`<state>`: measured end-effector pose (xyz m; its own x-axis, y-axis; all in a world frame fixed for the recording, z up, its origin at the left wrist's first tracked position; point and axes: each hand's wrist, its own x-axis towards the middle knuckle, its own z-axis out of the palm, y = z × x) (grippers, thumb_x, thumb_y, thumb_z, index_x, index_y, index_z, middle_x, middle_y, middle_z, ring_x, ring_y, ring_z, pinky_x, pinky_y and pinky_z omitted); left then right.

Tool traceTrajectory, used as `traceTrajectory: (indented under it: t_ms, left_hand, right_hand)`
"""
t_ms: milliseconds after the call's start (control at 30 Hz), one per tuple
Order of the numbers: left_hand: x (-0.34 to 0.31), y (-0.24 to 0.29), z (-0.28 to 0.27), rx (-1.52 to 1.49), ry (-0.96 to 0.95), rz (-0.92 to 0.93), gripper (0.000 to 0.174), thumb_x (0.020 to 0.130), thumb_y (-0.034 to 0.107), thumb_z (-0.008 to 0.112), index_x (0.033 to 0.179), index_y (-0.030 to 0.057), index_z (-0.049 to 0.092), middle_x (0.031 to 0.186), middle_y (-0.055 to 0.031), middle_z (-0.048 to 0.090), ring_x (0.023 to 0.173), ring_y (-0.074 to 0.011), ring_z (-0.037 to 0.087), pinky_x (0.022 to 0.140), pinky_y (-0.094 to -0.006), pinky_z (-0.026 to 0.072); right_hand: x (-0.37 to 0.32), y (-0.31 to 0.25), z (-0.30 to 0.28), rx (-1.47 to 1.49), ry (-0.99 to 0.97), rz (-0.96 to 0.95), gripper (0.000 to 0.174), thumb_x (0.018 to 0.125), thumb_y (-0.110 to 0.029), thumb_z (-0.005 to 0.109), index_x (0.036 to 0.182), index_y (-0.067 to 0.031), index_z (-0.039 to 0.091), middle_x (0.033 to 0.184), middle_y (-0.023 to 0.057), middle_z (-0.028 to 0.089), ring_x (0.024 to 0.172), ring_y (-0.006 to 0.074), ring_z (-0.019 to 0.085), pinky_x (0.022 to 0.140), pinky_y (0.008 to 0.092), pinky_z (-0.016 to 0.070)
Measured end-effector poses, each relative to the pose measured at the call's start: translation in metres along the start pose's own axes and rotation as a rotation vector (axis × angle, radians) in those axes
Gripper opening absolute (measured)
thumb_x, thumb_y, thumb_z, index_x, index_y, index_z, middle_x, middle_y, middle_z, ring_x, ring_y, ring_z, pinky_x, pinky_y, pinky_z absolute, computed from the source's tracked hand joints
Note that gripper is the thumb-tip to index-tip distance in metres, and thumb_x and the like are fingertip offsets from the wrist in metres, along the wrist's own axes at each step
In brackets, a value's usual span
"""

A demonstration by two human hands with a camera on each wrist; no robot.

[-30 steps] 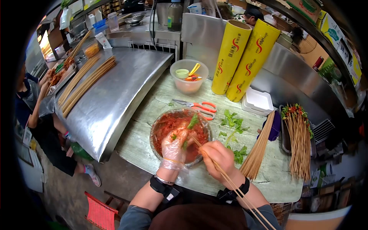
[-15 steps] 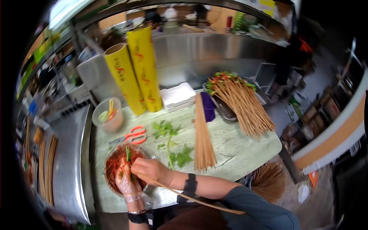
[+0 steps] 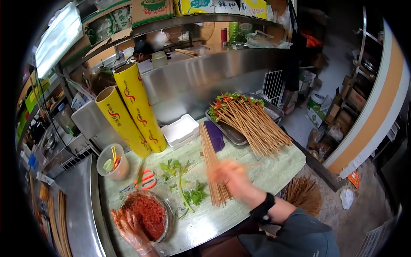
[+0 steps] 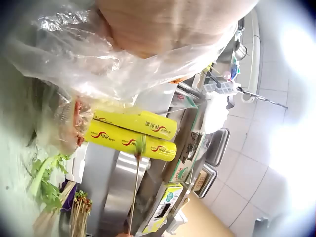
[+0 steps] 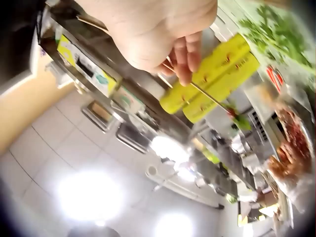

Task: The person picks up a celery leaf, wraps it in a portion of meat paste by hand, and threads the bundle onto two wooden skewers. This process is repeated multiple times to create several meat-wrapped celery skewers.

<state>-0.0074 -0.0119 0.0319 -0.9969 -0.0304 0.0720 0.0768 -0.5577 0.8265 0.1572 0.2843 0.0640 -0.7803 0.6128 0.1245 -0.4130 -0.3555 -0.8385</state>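
Observation:
My left hand (image 3: 132,232), in a clear plastic glove smeared with red, rests with fingers extended at the left side of a lined bowl (image 3: 170,216) of red minced meat mixture (image 3: 147,214). My right hand (image 3: 234,179), bare and blurred, is raised over a bundle of bare wooden skewers (image 3: 207,150). It pinches a thin wooden skewer (image 5: 210,98), whose tip carries a green leaf (image 5: 241,122) and something red. The left wrist view also shows this skewer (image 4: 134,192). Between bowl and bundle lie leafy green stalks (image 3: 182,188); orange-handled scissors (image 3: 147,180) lie behind the bowl.
Two yellow rolls (image 3: 139,113) stand upright at the back, beside a white box (image 3: 182,130) and a plastic tub (image 3: 122,169). Farther right, many filled skewers (image 3: 257,124) lie across a metal tray, near a purple item (image 3: 215,136). The table's rounded corner (image 3: 302,160) is at right.
The head view has turned right. My right hand has left the bowl and swung right with the skewer. My left hand has moved from the mixture to the bowl's left side.

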Motion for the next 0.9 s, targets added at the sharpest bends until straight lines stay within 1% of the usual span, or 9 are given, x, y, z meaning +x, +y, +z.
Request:
traceTrajectory:
  t_ms: [100, 233, 333, 433, 467, 567, 633, 800, 900]
  left_hand:
    - [0.005, -0.019, -0.021, 0.065, -0.073, 0.007, 0.045, 0.094, 0.02, 0.053, 0.136, 0.0073, 0.041, 0.137, -0.0115, 0.044, 0.119, -0.0279, 0.047, 0.097, -0.0379, 0.0415]
    - [0.003, -0.02, -0.015, 0.087, -0.055, -0.014, 0.045, 0.093, 0.019, 0.053, 0.134, 0.006, 0.042, 0.134, -0.0115, 0.046, 0.116, -0.0268, 0.049, 0.094, -0.0374, 0.0435]
    - [0.002, -0.018, -0.012, 0.108, -0.037, 0.011, 0.043, 0.093, 0.018, 0.053, 0.132, 0.0043, 0.043, 0.131, -0.0118, 0.048, 0.111, -0.0249, 0.052, 0.088, -0.0358, 0.047]
    - [0.002, -0.019, -0.013, 0.123, -0.06, 0.034, 0.043, 0.093, 0.019, 0.053, 0.133, 0.0044, 0.043, 0.131, -0.0114, 0.048, 0.111, -0.0243, 0.053, 0.088, -0.0354, 0.0474]
    - [0.002, -0.019, -0.011, 0.128, -0.071, 0.037, 0.043, 0.094, 0.02, 0.053, 0.133, 0.0047, 0.043, 0.132, -0.0112, 0.048, 0.112, -0.0243, 0.052, 0.089, -0.0357, 0.0467]
    - [-0.002, -0.015, -0.007, 0.149, -0.058, 0.003, 0.045, 0.094, 0.02, 0.052, 0.134, 0.0024, 0.041, 0.128, -0.0122, 0.05, 0.11, -0.0241, 0.055, 0.085, -0.0342, 0.0503]
    - [0.0, -0.017, -0.011, 0.152, -0.088, 0.036, 0.043, 0.095, 0.017, 0.051, 0.134, 0.0017, 0.041, 0.13, -0.0143, 0.049, 0.109, -0.0255, 0.056, 0.087, -0.0349, 0.0502]
    - [-0.001, -0.013, -0.003, 0.102, -0.054, 0.005, 0.039, 0.093, 0.012, 0.053, 0.129, 0.0003, 0.045, 0.125, -0.0139, 0.053, 0.106, -0.0249, 0.058, 0.086, -0.0347, 0.0505]
    - [0.001, -0.016, -0.008, 0.094, -0.052, 0.004, 0.038, 0.093, 0.011, 0.053, 0.128, 0.0, 0.047, 0.122, -0.0131, 0.055, 0.103, -0.0241, 0.059, 0.085, -0.0342, 0.0511]
  right_hand:
    - [0.053, -0.04, -0.069, 0.01, 0.111, -0.419, 0.026, 0.097, -0.02, 0.045, 0.109, -0.0011, 0.056, 0.098, 0.0117, 0.063, 0.094, 0.0194, 0.06, 0.081, 0.0309, 0.0496]
    - [0.132, -0.056, -0.129, 0.219, 0.51, -0.413, 0.042, 0.098, -0.029, 0.041, 0.131, -0.0028, 0.04, 0.121, 0.0131, 0.054, 0.108, 0.0209, 0.054, 0.089, 0.033, 0.0454]
    - [0.162, -0.049, -0.144, 0.299, 0.65, -0.349, 0.041, 0.099, -0.03, 0.041, 0.129, -0.0036, 0.041, 0.123, 0.0129, 0.053, 0.109, 0.0214, 0.054, 0.089, 0.0327, 0.045]
    - [0.156, -0.041, -0.142, 0.432, 0.617, -0.286, 0.046, 0.098, -0.035, 0.04, 0.133, -0.0057, 0.036, 0.127, 0.0142, 0.048, 0.107, 0.0216, 0.053, 0.089, 0.0328, 0.0439]
    - [0.152, -0.045, -0.135, 0.485, 0.71, -0.218, 0.044, 0.098, -0.034, 0.042, 0.131, -0.005, 0.038, 0.117, 0.013, 0.055, 0.095, 0.0193, 0.056, 0.08, 0.0313, 0.0472]
    - [0.132, -0.027, -0.138, 0.381, 0.263, -0.065, 0.035, 0.096, -0.028, 0.048, 0.121, -0.0035, 0.047, 0.1, 0.0098, 0.06, 0.078, 0.0146, 0.057, 0.067, 0.028, 0.0476]
    - [0.11, -0.025, -0.098, 0.176, 0.092, 0.055, 0.025, 0.094, -0.021, 0.052, 0.111, -0.0026, 0.055, 0.089, 0.0072, 0.061, 0.067, 0.0108, 0.054, 0.06, 0.0244, 0.0453]
    - [0.079, -0.003, -0.024, -0.46, -0.073, 0.194, 0.013, 0.089, -0.015, 0.061, 0.096, -0.0042, 0.063, 0.08, 0.0003, 0.061, 0.062, 0.0049, 0.052, 0.056, 0.0179, 0.0416]
    - [0.076, 0.02, 0.001, -0.564, -0.279, 0.167, 0.012, 0.088, -0.013, 0.061, 0.095, -0.0033, 0.063, 0.078, -0.0012, 0.059, 0.06, 0.0044, 0.05, 0.055, 0.018, 0.0419]
